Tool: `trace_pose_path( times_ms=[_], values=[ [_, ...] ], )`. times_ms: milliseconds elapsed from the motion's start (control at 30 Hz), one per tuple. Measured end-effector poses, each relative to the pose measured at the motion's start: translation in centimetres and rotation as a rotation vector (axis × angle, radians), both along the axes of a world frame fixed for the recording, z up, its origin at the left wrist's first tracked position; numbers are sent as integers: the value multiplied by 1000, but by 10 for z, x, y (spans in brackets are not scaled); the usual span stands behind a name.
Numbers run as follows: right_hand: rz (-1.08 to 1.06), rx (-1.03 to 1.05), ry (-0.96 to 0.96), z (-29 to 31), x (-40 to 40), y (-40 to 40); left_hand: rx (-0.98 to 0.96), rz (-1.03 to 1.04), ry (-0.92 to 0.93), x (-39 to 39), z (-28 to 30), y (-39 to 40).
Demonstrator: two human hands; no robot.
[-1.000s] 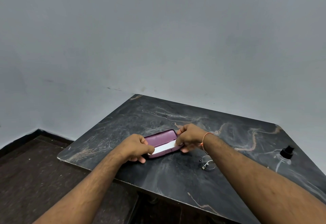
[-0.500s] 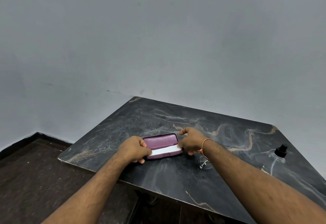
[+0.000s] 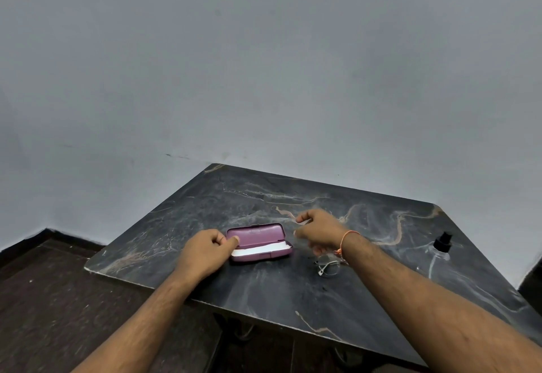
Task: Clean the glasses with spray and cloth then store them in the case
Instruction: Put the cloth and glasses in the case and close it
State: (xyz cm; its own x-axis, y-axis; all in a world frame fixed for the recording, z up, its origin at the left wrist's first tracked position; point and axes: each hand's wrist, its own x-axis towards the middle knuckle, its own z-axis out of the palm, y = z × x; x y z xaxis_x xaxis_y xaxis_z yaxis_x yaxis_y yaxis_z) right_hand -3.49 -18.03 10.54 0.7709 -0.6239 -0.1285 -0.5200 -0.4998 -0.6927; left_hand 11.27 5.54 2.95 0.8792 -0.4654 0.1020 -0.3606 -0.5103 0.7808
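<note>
Right hand (image 3: 318,233) off case (image 3: 261,243) – loosely curled | left hand (image 3: 206,252) grips case – cloth (image 3: 259,249) inside

What we count on the tabletop (image 3: 366,299)

We see one purple case (image 3: 261,242) holding one white cloth (image 3: 259,250), one pair of glasses (image 3: 328,267) to its right, one spray bottle (image 3: 437,258) far right, and two hands: left (image 3: 205,255), right (image 3: 319,231).

Non-task surroundings

Dark marble-patterned tabletop (image 3: 264,290) with pale and tan veining, far edge against plain grey wall (image 3: 264,79); dark floor (image 3: 52,299) beyond its left edge.
</note>
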Motion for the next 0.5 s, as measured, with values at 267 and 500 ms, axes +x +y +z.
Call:
trace_pose_path(
  times_ms=[267,500],
  values=[
    [-178,-229,-196,9,-81,-39,-289,-66,-225,-63,2,0],
    [-284,-324,-85,-21,-135,-55,-99,-302,-108,-116,19,-54]
  ],
)
